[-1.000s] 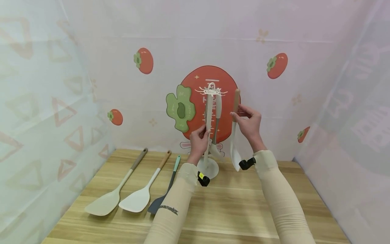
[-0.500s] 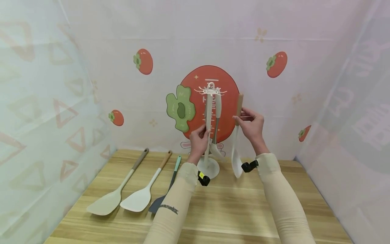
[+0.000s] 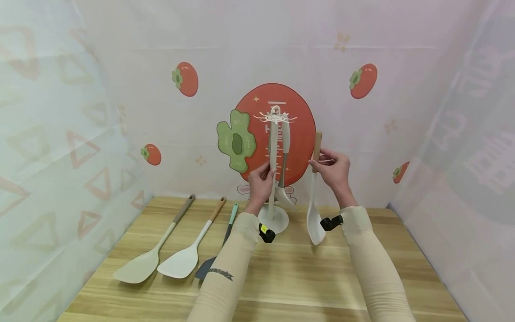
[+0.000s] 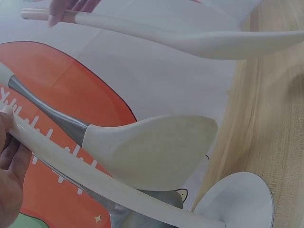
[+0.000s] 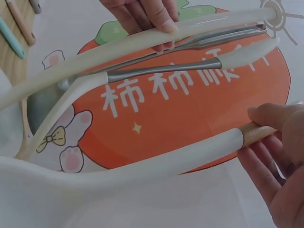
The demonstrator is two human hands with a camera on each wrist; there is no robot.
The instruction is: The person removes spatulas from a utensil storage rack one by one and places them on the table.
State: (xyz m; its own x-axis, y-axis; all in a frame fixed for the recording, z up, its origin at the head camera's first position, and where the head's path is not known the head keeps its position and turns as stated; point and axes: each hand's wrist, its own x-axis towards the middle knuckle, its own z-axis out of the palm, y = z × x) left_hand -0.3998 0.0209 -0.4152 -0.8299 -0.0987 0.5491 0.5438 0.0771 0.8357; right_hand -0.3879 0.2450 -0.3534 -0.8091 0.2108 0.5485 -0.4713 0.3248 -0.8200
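My left hand [image 3: 260, 183] pinches the upright pole of a white utensil stand [image 3: 273, 147], which has a ring of hooks on top and a round base. In my right hand [image 3: 335, 172] is a white cooking spoon [image 3: 315, 223], gripped between thumb and fingers by its wooden handle. The spoon hangs bowl-down to the right of the stand, apart from it. From the hooks hangs a turner [image 4: 156, 147] with a pale head and grey shaft. A metal utensil [image 5: 209, 42] also hangs there, partly behind the pole.
Three spatulas lie side by side on the wooden table [image 3: 322, 277], left of the stand: a beige one [image 3: 138, 268], a white one [image 3: 179, 263] with a wooden handle, and a dark one [image 3: 205, 267] partly hidden by my left sleeve. Fabric walls enclose the back and sides.
The cooking spoon has come down and slightly right, away from the stand's hooks, with my right hand. My left hand stays on the pole.
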